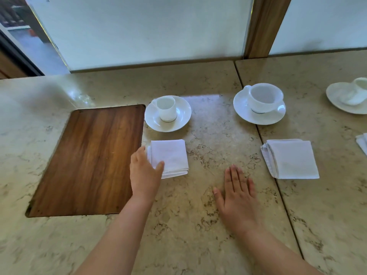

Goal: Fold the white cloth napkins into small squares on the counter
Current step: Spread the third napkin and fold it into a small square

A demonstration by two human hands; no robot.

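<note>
Soft daylight, glare on counter point(200, 100), wide-angle edge distortion, slight blur.

We note a beige marble counter point(198, 225) with a dark wooden inset panel point(89, 161) at left; a small white cup point(166, 109) upright on its saucer point(183, 116); a wider cup point(265, 98) on a second saucer point(241, 108); a third cup and saucer point(345, 96) at the right edge, blurred.

Left hand point(144, 171) gripping folded napkin point(170, 157), right hand point(237, 197) flat on counter point(188, 225)

Bare counter point(214, 139) between two folded napkins point(170, 155).
</note>
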